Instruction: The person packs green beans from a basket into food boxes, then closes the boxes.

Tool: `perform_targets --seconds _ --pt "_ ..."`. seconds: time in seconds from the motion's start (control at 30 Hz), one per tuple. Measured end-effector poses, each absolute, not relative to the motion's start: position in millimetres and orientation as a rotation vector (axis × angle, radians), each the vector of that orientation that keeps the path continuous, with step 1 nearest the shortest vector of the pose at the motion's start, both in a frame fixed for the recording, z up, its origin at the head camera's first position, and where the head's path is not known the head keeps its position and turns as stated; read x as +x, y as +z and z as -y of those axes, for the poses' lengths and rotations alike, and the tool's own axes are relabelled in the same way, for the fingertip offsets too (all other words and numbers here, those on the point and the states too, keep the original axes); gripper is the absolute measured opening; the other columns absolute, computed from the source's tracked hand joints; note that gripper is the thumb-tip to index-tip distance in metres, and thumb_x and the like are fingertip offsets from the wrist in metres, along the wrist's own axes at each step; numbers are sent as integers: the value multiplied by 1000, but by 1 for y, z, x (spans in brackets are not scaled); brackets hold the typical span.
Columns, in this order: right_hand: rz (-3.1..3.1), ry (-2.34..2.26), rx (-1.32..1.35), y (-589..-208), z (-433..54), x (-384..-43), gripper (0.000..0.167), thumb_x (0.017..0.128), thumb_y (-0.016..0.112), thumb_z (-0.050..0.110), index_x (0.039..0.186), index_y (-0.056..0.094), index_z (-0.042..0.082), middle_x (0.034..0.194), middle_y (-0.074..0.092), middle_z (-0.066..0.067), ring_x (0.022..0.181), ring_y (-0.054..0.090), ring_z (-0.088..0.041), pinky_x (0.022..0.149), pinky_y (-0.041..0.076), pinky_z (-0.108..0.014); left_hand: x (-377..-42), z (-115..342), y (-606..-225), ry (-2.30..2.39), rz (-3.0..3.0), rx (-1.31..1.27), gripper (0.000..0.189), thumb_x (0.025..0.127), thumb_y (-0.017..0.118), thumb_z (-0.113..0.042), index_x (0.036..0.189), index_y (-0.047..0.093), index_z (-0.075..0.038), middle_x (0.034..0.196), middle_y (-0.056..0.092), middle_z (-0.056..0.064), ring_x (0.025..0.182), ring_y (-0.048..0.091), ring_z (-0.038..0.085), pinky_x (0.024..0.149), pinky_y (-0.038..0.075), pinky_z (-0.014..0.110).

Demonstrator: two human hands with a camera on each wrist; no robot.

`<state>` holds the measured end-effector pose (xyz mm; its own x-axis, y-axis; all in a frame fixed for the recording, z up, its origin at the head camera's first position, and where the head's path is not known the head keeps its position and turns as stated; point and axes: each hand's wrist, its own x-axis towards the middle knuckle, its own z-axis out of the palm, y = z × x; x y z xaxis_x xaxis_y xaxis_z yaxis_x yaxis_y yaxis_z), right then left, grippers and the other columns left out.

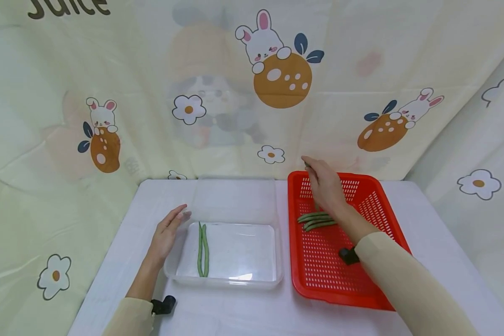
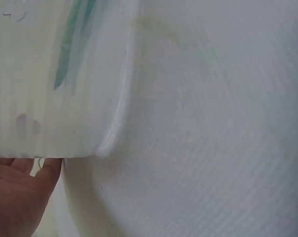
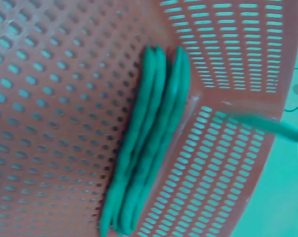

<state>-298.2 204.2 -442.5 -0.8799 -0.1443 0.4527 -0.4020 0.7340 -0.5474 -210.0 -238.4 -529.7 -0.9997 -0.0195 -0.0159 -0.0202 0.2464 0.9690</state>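
Observation:
My right hand (image 1: 326,186) is raised over the back of the red basket (image 1: 319,275) and pinches a green bean (image 3: 267,124), blurred in the right wrist view. Below it several more green beans (image 3: 151,143) lie side by side on the basket floor. To the left, two green beans (image 1: 203,252) lie lengthwise in a clear plastic box (image 1: 239,281). My left hand (image 1: 164,237) is at the box's left side, fingers extended; in the left wrist view its fingertips (image 2: 52,165) are right at the box's edge.
Behind the box lies a transparent flat lid (image 1: 235,198). Box and basket stand side by side on a white-covered table (image 1: 218,315). A printed curtain (image 1: 227,135) hangs right behind the table, and another cloth (image 1: 479,149) hangs along the right.

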Motion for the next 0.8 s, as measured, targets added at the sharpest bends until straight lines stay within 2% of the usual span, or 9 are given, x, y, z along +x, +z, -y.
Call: perform_targets --seconds 0.2,0.47,0.57,0.7,0.8 --pt "2475 962 494 -436 -193 -299 43 104 59 3 147 58 9 126 69 -15 113 68 -30 100 57 -49 -209 238 -529 1911 -2483 -45 51 113 40 -40 158 44 -15 154 55 15 151 44 33 127 21 59" --pt "2444 1023 580 -422 -173 -293 42 103 62 4 145 62 11 126 70 -13 108 67 -27 94 60 -44 -209 237 -528 1925 -2484 -49 48 114 40 -34 157 45 -14 153 56 16 150 45 34 127 22 58" --pt "2402 1046 622 -417 -165 -291 40 102 63 3 142 64 10 123 72 -13 100 66 -24 86 62 -36 -208 237 -527 1920 -2488 -46 48 114 40 -36 157 45 -14 153 56 16 149 45 33 127 22 58" --pt "2327 1101 693 -412 -154 -290 36 101 63 -1 136 67 7 121 73 -12 92 64 -22 79 56 -20 -209 237 -527 1921 -2481 -49 49 114 40 -37 157 44 -15 154 56 15 150 45 33 127 23 58" --pt "2287 1138 753 -407 -143 -288 33 101 63 -1 134 68 4 121 73 -12 91 65 -23 81 57 -19 -209 238 -527 1923 -2481 -46 49 114 40 -37 157 45 -14 154 56 15 150 45 33 127 24 58"
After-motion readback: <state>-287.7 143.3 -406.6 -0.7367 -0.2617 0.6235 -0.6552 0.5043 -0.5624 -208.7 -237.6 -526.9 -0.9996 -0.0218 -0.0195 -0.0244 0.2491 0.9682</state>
